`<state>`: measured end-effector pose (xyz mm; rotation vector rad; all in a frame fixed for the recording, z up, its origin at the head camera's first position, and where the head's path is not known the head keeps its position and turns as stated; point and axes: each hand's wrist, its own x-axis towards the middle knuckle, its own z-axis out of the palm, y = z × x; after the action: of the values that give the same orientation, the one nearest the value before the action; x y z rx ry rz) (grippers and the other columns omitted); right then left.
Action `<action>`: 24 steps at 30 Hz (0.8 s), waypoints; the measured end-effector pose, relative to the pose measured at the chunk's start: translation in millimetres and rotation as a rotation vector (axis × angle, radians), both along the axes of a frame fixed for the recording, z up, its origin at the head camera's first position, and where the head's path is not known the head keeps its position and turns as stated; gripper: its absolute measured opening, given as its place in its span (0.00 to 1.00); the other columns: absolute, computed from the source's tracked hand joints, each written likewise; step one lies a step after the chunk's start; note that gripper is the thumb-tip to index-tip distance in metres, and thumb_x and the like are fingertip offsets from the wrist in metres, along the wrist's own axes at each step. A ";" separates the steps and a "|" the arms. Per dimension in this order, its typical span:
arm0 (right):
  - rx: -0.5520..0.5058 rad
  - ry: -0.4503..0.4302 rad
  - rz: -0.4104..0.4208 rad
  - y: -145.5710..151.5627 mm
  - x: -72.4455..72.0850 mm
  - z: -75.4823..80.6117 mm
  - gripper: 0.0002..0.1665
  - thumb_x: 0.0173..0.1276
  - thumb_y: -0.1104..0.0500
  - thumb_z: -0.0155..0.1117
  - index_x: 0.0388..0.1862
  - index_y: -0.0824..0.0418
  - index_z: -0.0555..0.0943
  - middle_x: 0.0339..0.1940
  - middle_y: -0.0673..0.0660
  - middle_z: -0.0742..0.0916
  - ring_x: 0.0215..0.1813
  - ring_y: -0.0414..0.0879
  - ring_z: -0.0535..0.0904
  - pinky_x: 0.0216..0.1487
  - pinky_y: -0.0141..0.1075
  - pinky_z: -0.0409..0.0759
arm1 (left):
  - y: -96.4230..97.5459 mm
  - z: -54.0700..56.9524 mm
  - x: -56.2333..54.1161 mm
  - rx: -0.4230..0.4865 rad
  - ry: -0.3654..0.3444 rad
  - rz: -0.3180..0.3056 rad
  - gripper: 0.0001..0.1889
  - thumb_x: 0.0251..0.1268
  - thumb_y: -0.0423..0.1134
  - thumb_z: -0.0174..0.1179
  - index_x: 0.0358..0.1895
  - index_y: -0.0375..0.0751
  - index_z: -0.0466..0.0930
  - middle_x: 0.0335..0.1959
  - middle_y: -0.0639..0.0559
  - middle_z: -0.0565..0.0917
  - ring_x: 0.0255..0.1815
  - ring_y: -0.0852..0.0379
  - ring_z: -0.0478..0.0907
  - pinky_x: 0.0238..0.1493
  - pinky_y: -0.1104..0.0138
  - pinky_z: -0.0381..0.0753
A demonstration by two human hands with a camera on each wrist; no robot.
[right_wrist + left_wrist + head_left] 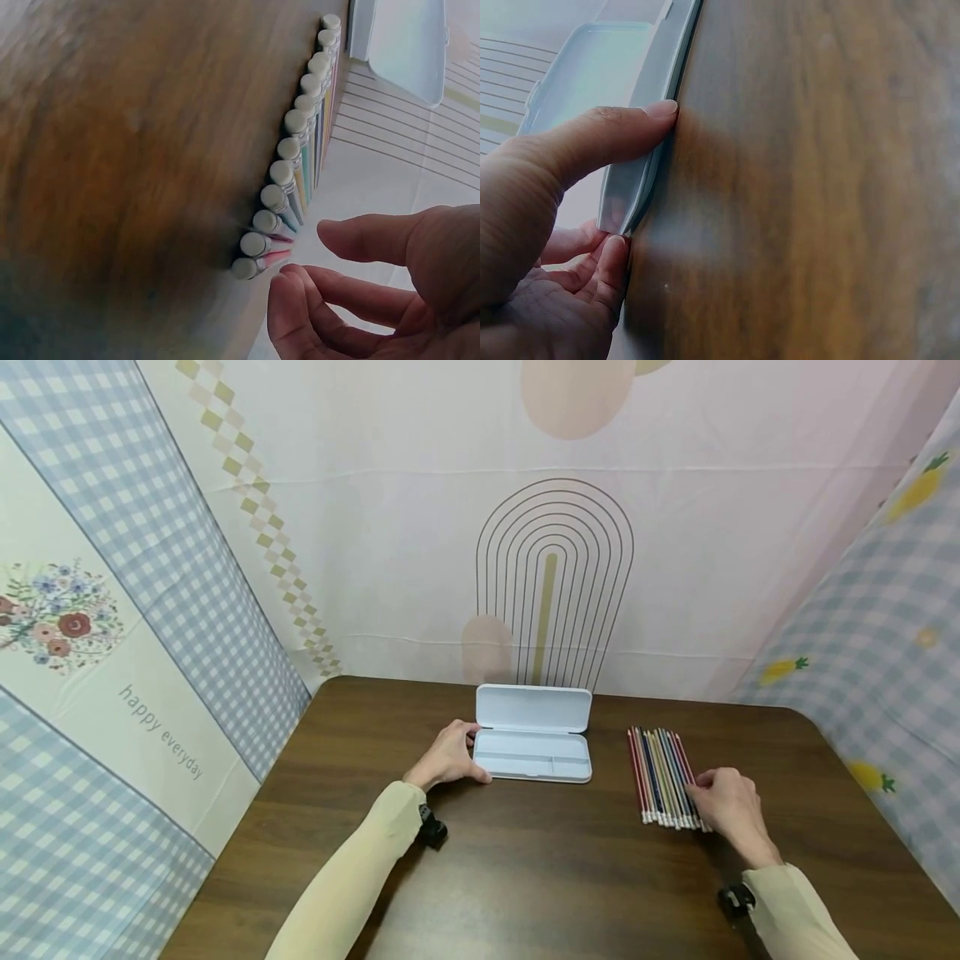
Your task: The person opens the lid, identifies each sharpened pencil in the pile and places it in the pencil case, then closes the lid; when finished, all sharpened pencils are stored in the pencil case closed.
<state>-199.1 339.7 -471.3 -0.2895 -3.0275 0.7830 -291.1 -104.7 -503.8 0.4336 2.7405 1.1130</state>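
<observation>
A pale blue-white pencil case (532, 767) stands on the table with its lid (534, 707) raised; its tray, divided by low walls, holds nothing. My left hand (452, 755) grips the case's left end. In the left wrist view the thumb (611, 139) lies along the front edge, and the other fingers (609, 270) curl at the end corner. A row of colored pencils (660, 777) with white erasers (282, 172) lies right of the case. At the row's right edge is my right hand (729, 802), thumb and fingers apart beside the outermost pencil; contact is hard to tell.
The brown wooden table (570, 877) runs back to a patterned cloth (405, 568). Checked cloths hang at the left (172, 527) and right (900, 660). Each wrist wears a black camera, one on the left sleeve (432, 828) and one on the right (737, 902).
</observation>
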 end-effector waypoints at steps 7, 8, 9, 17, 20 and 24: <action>0.007 0.017 0.007 7.8 0.2 -5.2 0.17 0.74 0.59 0.65 0.43 0.74 0.90 0.42 0.72 0.92 0.42 0.64 0.85 0.39 0.51 0.80 | -0.1 0.2 -0.3 -0.012 0.006 0.005 0.50 0.43 0.41 0.89 0.74 0.33 0.76 0.68 0.39 0.79 0.63 0.46 0.80 0.68 0.55 0.82; 0.009 0.021 0.007 8.7 0.2 -6.0 0.17 0.74 0.59 0.64 0.42 0.73 0.90 0.41 0.71 0.92 0.41 0.62 0.84 0.38 0.48 0.79 | -0.1 0.4 -0.2 -0.013 0.006 0.004 0.50 0.43 0.41 0.89 0.74 0.33 0.76 0.68 0.39 0.79 0.63 0.46 0.80 0.68 0.55 0.82; 0.009 0.021 0.009 9.9 0.3 -6.8 0.16 0.73 0.59 0.64 0.40 0.73 0.90 0.40 0.71 0.92 0.40 0.62 0.84 0.37 0.47 0.79 | -0.1 0.6 -0.1 -0.014 0.006 0.003 0.50 0.43 0.41 0.89 0.74 0.33 0.76 0.68 0.38 0.79 0.63 0.45 0.80 0.68 0.54 0.82; 0.017 0.023 0.014 14.5 1.1 -10.3 0.15 0.72 0.59 0.65 0.38 0.71 0.91 0.40 0.70 0.92 0.41 0.64 0.85 0.36 0.47 0.78 | -0.1 -0.5 -1.3 -0.027 0.015 -0.007 0.50 0.42 0.42 0.89 0.74 0.33 0.76 0.67 0.38 0.79 0.63 0.46 0.81 0.67 0.55 0.83; 0.021 0.025 0.016 15.5 1.2 -10.9 0.14 0.72 0.59 0.66 0.38 0.70 0.91 0.40 0.70 0.93 0.42 0.65 0.85 0.37 0.50 0.79 | -0.2 -0.2 -1.4 -0.022 0.018 -0.006 0.50 0.42 0.42 0.89 0.73 0.32 0.77 0.68 0.38 0.79 0.63 0.45 0.82 0.68 0.54 0.83; 0.022 0.020 0.015 16.3 1.4 -11.9 0.14 0.71 0.59 0.66 0.37 0.69 0.92 0.39 0.68 0.93 0.41 0.64 0.85 0.37 0.50 0.79 | -0.2 0.3 -1.0 -0.019 0.017 -0.003 0.50 0.41 0.42 0.90 0.73 0.32 0.77 0.67 0.38 0.79 0.63 0.45 0.82 0.68 0.54 0.83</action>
<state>-197.8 356.0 -483.2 -0.2580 -3.0208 0.7489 -292.1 -104.9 -503.5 0.4464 2.7612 1.0872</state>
